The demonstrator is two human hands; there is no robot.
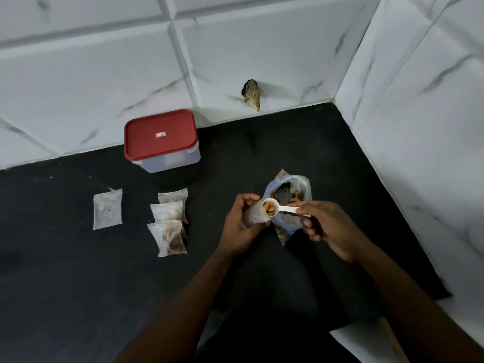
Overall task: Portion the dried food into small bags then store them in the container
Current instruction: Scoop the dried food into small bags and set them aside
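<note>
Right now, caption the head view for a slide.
Right hand holds scoop of dried food at small bag in left hand.

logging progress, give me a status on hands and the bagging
Left hand holds small bag open. Right hand pinches loaded scoop at its mouth. Filled bags lie left; container lidded. Nothing blocking.

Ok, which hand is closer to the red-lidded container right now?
Left. The left hand, holding a small bag, is right of the red-lidded container and nearer the person; the right hand, pinching the white scoop, is farther off to the right.
</note>
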